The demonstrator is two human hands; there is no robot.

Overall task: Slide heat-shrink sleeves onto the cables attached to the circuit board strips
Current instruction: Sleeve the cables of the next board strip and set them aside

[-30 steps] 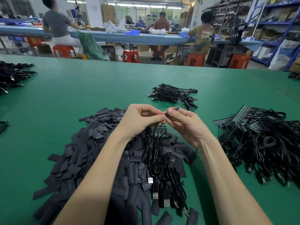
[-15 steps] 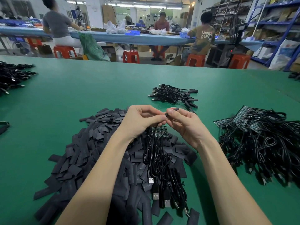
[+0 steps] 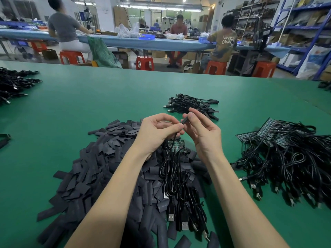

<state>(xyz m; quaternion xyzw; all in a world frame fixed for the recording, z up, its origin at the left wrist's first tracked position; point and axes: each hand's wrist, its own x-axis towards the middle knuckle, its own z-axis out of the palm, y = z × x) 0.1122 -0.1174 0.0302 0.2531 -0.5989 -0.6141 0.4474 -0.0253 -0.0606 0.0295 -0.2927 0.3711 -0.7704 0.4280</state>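
A black heat-shrink sleeve (image 3: pixel 185 120) is pinched between the thumb and forefinger of my right hand (image 3: pixel 204 133). My left hand (image 3: pixel 157 133) pinches a thin black cable (image 3: pixel 174 138) whose end meets the sleeve. That cable runs down to a green circuit board strip (image 3: pixel 176 144) lying under my hands. More black USB cables (image 3: pixel 179 194) trail from the strip toward me. All of this rests on a big heap of flat black sleeves (image 3: pixel 93 172).
A bundle of black cables (image 3: pixel 189 104) lies on the green table (image 3: pixel 89 104) beyond my hands. At the right sits a pile of circuit board strips with cables (image 3: pixel 286 158). More cables (image 3: pixel 12 83) lie far left. People sit at a blue bench behind.
My hands stay together above the strip. The right thumb and forefinger have lifted slightly with the sleeve, and the cable end now shows between the hands.
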